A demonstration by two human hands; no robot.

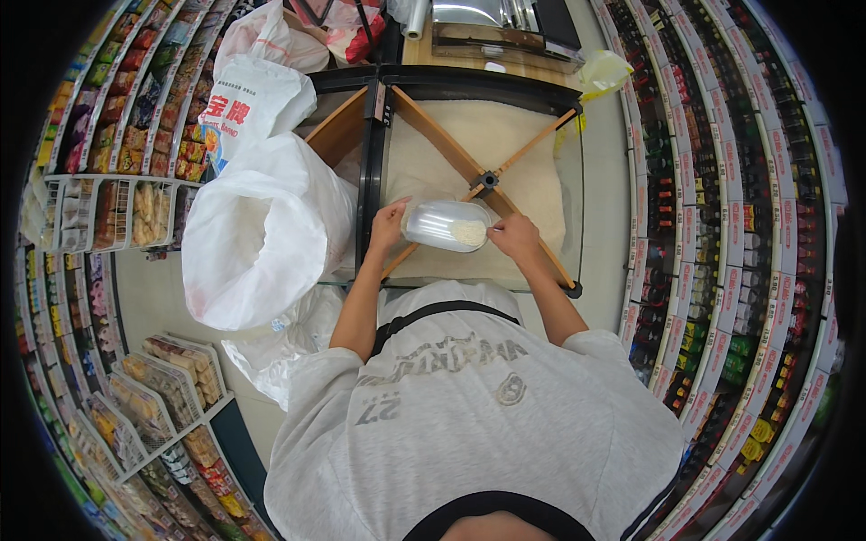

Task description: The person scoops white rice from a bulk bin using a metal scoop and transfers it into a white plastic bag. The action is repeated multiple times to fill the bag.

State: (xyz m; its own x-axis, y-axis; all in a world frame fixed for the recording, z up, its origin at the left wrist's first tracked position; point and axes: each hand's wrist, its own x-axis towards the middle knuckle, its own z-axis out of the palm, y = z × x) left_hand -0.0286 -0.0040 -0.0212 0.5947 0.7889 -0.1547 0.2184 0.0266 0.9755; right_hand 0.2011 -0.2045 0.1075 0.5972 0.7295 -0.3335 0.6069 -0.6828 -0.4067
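Observation:
A clear scoop [433, 223] with a small heap of white rice [468, 232] in its right end is held level over a glass-sided bin. My right hand [515, 235] grips the scoop at that right end; the handle is hidden by the fingers. At the scoop's left end, my left hand [387, 226] pinches what looks like a thin clear plastic bag [408, 215], which is hard to make out. Below both hands, rice [440, 152] fills the bin under a crossed wooden frame [440, 135] with a black hub [487, 181].
To the left stands a white sack [270, 223] with its mouth gaping, beside a printed sack [254, 111]. A black bin rim [473, 78] borders the far side. Shelves of bottles [734, 270] flank the right, racks of packaged snacks [128, 101] the left. A yellowish plastic bag [604, 73] hangs at the far right corner.

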